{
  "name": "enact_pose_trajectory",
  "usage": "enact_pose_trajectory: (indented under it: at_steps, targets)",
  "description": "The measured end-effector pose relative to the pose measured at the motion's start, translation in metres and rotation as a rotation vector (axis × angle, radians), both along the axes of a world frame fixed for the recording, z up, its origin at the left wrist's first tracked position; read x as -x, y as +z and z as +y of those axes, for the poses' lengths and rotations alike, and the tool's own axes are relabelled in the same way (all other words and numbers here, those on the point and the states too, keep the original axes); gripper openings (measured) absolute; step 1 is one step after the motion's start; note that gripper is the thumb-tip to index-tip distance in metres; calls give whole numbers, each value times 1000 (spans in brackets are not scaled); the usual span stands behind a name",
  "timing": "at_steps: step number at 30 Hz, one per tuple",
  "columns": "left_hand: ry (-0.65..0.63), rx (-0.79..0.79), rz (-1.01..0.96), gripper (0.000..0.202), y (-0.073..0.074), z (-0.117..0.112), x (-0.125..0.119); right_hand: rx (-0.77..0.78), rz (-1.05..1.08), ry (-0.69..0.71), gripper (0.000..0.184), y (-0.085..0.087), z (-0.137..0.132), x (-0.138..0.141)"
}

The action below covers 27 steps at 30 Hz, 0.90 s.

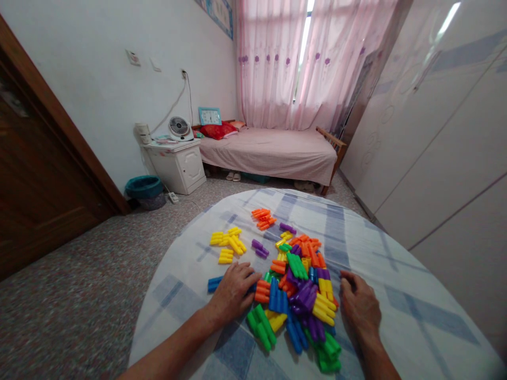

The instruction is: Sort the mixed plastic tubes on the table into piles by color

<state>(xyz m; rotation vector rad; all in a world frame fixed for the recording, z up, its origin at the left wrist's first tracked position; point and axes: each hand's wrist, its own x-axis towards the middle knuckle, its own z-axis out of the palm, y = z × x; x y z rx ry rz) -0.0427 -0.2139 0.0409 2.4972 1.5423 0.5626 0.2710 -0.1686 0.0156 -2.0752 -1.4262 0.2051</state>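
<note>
My left hand (236, 289) is over the near left side of the table, palm down. Between its thumb and fingers shows a blue tube-shaped plastic building block (252, 288), partly hidden. Another blue block (214, 284) pokes out at the hand's left. My right hand (361, 305) rests on the cloth just right of the mixed pile, fingers loosely bent and holding nothing visible. Purple blocks (304, 297), green blocks (262, 327) and others lie heaped between my hands. Beyond my left hand are yellow blocks (228, 240), two purple blocks (260, 248) and orange blocks (263, 218) in separate groups.
A checked cloth covers the round table (178, 274). Behind it stand a pink-covered bed (269, 150), a white bedside cabinet (186, 169) with a small fan (180, 127), and a bin (146, 192). A white wardrobe (435, 148) lines the right side.
</note>
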Motion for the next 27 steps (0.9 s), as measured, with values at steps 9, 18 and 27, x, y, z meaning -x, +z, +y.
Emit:
enact_pose_trajectory:
  at_steps: [9,18,27]
  targets:
    - [234,-95,-142,39,13,-7,29,-15,-17,8,35,-1,0,-1]
    - [355,9,-214,27,2,-18,54,-14,-15,10,36,-1,-1,-1]
    - [626,174,-44,85,18,38,86,-14,-20,3,36,-2,0,-1]
